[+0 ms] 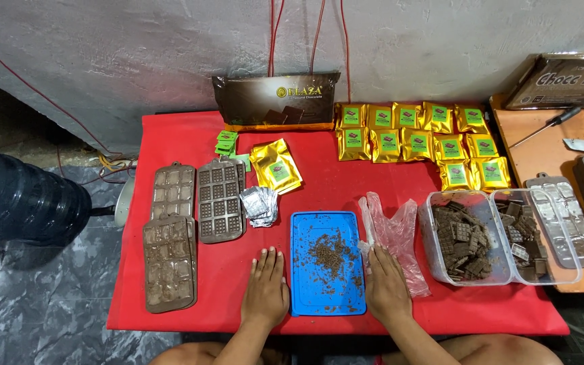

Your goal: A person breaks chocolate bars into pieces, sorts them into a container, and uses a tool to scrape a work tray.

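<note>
While both hands are lying flat and empty on the counter (170, 135), the blue tray (326, 263) is being flanked: left hand (265, 290) at nine o'clock, right hand (386, 287) at three, touching plastic gloves (400, 236).

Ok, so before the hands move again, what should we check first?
1. Left hand empty, flat on the red table: ok.
2. Right hand empty: not ok, fingertips on the clear plastic glove.
3. Blue board between the hands: ok.
4. Board clean: not ok, chocolate crumbs on it.
5. Tub of chocolate pieces uncovered: ok.
6. Brown moulds filled: cannot tell.
</note>
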